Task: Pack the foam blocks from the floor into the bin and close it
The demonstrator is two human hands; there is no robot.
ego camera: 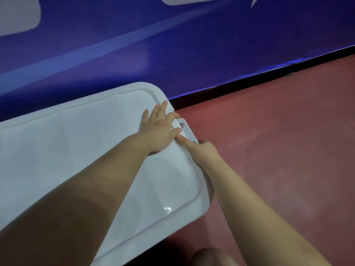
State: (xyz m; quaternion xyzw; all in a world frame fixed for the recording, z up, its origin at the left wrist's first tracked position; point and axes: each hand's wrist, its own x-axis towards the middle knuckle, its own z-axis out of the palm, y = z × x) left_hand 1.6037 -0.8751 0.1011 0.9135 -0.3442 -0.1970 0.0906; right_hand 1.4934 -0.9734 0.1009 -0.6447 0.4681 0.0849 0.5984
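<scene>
Lid on: white rounded plastic lid (pixel 76 150) covers the bin.
Left hand (pixel 159 129) lies flat, fingers spread; right hand (pixel 201 150) grips the white end latch (pixel 185 129).

single head cam, looks forward-down, close over the white plastic bin lid (pixel 80 150); red floor (pixel 278 141) right, blue wall (pixel 172 54) ahead.

bin lid (pixel 76 150): left and centre of frame, lying across the bin | wall (pixel 172 45): behind it, across the upper frame | floor (pixel 278 141): right and lower right | left hand (pixel 160 129): flat on the lid near its right edge | right hand (pixel 201 150): at that edge, just beside the left hand
</scene>
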